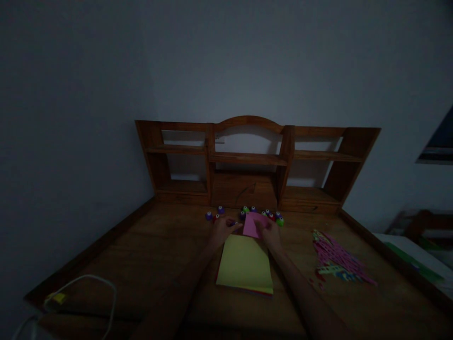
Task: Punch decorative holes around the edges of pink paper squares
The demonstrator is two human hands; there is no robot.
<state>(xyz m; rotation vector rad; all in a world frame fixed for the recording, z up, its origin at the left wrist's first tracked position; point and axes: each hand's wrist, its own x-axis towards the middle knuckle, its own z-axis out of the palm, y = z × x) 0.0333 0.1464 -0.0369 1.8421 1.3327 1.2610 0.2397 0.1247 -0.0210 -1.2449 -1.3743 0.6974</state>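
Observation:
My right hand (269, 233) grips the right side of a square pink sheet of paper (250, 226), which stands tilted above the table. To its left, my left hand (221, 230) has its thumb and fingers closed around a small dark purple ball with a white eye spot (235, 223), partly hidden by the fingers. Below both hands lies a stack of coloured paper (245, 264) with a yellow sheet on top. Several small eye-marked balls in purple, red and green stand behind, among them a purple one (208, 216) left of my left hand and a green one (280, 221) beyond the pink sheet.
A wooden shelf unit (247, 158) stands at the back against the wall. On the right of the wooden table (148, 255) lies a pile of pink, yellow and blue plastic pieces (336, 257). A white cable (113, 293) curves at the front left.

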